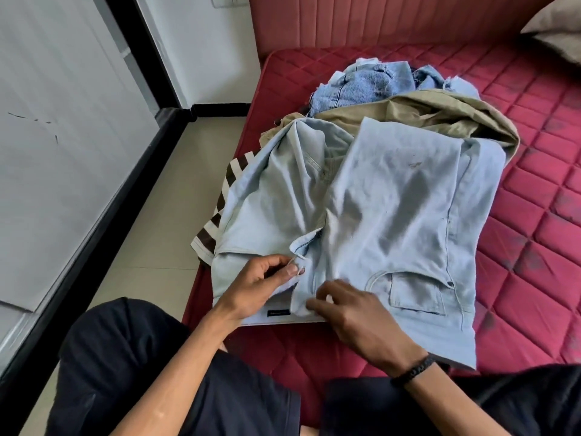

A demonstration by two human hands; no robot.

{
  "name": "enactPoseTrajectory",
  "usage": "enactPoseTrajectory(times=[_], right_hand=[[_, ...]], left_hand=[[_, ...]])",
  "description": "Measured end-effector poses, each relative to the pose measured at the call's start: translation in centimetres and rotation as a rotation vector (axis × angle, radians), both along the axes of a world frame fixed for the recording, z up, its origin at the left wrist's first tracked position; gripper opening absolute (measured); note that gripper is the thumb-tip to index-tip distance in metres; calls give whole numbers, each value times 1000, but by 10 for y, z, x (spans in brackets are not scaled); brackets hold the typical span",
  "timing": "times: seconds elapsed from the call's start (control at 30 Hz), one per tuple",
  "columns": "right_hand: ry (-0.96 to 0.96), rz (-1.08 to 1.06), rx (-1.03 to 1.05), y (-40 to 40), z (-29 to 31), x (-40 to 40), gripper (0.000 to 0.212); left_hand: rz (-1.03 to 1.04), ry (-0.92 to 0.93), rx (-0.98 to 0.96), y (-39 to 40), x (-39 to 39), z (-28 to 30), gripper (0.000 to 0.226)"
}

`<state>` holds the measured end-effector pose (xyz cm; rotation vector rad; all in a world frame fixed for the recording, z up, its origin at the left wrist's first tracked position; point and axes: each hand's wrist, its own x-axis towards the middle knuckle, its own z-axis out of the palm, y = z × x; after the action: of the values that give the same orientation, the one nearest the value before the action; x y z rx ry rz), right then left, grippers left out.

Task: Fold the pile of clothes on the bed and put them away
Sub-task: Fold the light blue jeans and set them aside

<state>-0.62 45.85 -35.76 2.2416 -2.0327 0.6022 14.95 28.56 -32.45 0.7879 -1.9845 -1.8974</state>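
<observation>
Pale blue denim, one pair of jeans (371, 196), spread waist-nearest over a pile on the red quilted mattress (534, 215); beneath it, largely covered, a khaki garment (424, 118), a brown-and-white striped piece (220, 212) showing only at its left edge, and darker blue frayed denim (361, 86) at the far end; a pillow (559, 26) is cut off top right; left hand (261, 287) pinches the buttonhole flap of the open fly; right hand (352, 313), fingers curled, grips the waistband just beside it, its fingertips blurred; fabric faded, creased, with a front pocket right of the hands.
</observation>
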Motion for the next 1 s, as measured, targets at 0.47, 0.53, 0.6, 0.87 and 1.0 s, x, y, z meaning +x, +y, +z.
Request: enactPoseTrajectory(times=[0.47,0.53,0.6,0.87,1.0], right_hand=[[-85,-36,-176,13,-9,8,26],[-129,-74,-168,11,-10,11,27],[-207,-104,-166,10,-15,12,27],[-353,-228,-241,6,-19,11,15],[-463,-329,-169,1,-13,14,39]], left_hand=[[-296,-196,-141,2,-3,-25,26],[-302,-224,-114,4,-2,-24,33],[-303,-250,-143,5,-2,-23,24],[-144,-114,-365,12,-1,-16,13],[-156,-100,-383,11,-2,-13,14]])
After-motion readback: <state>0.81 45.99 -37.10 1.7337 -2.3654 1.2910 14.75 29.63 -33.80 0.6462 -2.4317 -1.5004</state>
